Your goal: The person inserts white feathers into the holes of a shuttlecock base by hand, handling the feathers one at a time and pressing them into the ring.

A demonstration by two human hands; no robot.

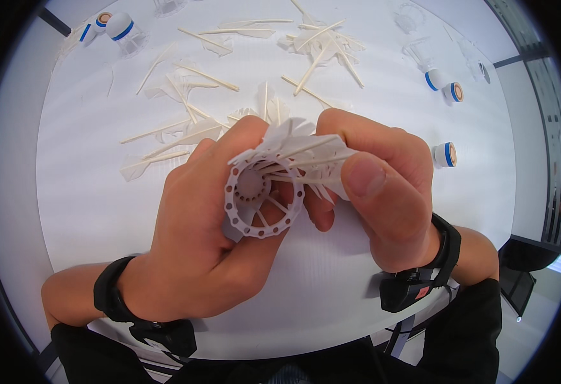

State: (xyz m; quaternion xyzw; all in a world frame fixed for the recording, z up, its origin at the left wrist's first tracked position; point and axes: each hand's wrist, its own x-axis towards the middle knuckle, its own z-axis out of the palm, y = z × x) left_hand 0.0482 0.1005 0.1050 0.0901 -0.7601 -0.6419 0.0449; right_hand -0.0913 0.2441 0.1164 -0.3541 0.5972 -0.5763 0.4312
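My left hand (197, 217) is wrapped round a white plastic shuttlecock frame (260, 231), a ribbed cone whose wide ring has small holes all round it. The open end of the ring faces up, and a smaller ring of holes shows deep inside. Several white feathers (287, 131) stand along the frame's upper right side, some with their pale quills reaching inward. Between the thumb and forefinger of my right hand (392, 185) is a feather (328, 157), its quill pointing left into the frame. The fingertips of my left hand behind the frame are partly hidden.
Loose feathers lie in a pile (322, 48) at the far middle and scattered (184, 131) at the left. White shuttlecock heads with blue bands (448, 155) stand at the right, others (120, 27) at the far left. Clear plastic frames (419, 56) lie far right.
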